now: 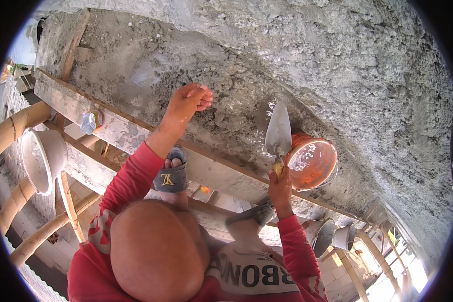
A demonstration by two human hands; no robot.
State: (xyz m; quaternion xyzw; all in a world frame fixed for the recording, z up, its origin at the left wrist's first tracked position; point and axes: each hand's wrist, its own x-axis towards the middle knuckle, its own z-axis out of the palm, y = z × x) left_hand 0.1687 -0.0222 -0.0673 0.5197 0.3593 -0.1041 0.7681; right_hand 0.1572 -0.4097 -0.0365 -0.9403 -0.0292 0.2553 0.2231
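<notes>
My right hand (pixel 281 192) grips the yellow handle of a pointing-type trowel (pixel 278 132), its bare grey blade aimed away from me. Just right of the blade, an orange bucket (pixel 312 161) with a wire handle leans near the rough wall; its inside looks wet. Light specks of liquid show around the blade. Over the grey mortar-covered ledge (pixel 136 65), my left hand (pixel 189 103) is raised with its fingers curled in and the thumb against them. Whether anything lies inside those fingers is hidden.
A rough grey wall (pixel 377 95) rises on the right. Long pale boards (pixel 211 173) edge the ledge, with gaps below by my sandalled feet. On the left are a small packet (pixel 90 122), a white basin (pixel 45 158) and bamboo poles (pixel 22 126). More buckets (pixel 344 237) stand lower right.
</notes>
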